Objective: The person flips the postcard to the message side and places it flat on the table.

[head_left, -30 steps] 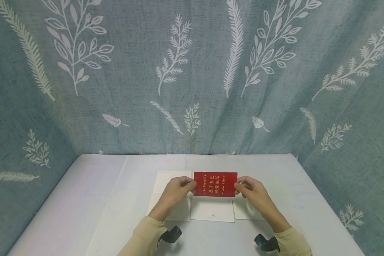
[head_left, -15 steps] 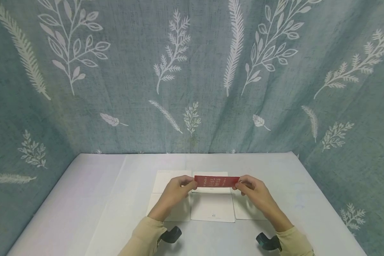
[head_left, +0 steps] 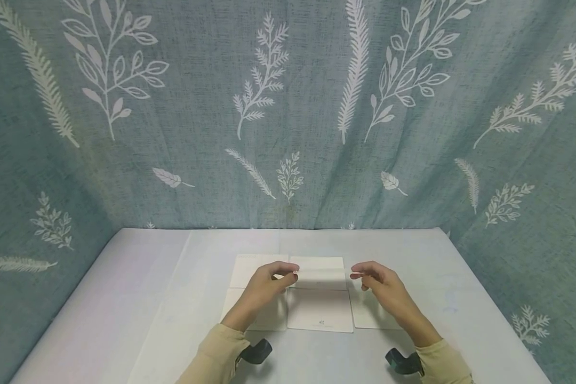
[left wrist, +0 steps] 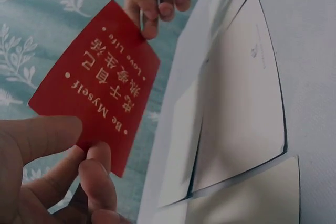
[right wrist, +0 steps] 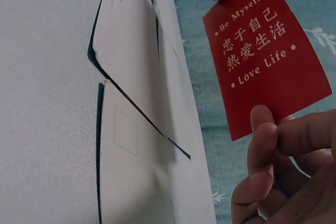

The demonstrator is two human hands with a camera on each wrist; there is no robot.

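Note:
My left hand [head_left: 264, 288] and right hand [head_left: 389, 290] pinch opposite short ends of a red card [left wrist: 107, 77], held above the table. Gold lettering in Chinese and English covers the face seen in both wrist views, including "Be Myself" and "Love Life". From the head the card lies nearly edge-on, so its face is hidden there. In the right wrist view, the right thumb and fingers [right wrist: 262, 129] grip the near end. Below the hands lie several white cards, among them a front middle card [head_left: 319, 312] with a small printed mark.
The white cards lie close together in two rows on the white table [head_left: 173, 320]; the hands partly cover some. One card [right wrist: 126, 145] bears a small printed rectangle. A teal leaf-patterned curtain [head_left: 197, 106] surrounds the table's back and sides. Dark devices [head_left: 256, 352] sit at both wrists.
The red card has tilted from facing the head camera to nearly edge-on. Both hands have kept their pinch and stayed almost in place.

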